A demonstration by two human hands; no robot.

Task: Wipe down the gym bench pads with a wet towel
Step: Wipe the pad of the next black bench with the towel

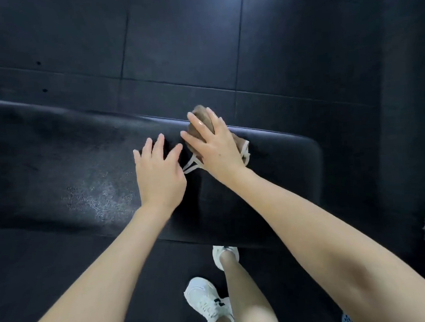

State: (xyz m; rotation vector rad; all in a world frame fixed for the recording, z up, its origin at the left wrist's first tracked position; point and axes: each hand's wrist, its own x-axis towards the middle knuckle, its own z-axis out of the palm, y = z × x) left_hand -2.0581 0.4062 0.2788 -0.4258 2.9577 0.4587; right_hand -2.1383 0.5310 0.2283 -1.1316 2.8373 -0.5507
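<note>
While the brown towel (201, 118) lies bunched up near the far edge of the black bench pad (46, 150), close to the pad's right end, the right hand (217, 149) presses down flat on top of it. Its fingers are spread out and mostly straight, not curled round the cloth. A white trim (191, 164) on the towel sticks out from under the palm. The left hand (158, 174) is just beside it on the pad, fingers spread wide and holding nothing. I cannot tell if it touches the pad. A shiny wet patch (97, 199) shows on the pad to the left. Below the pad are two white shoes (206, 301) on the dark floor (176, 52), which is made of big square tiles.
</note>
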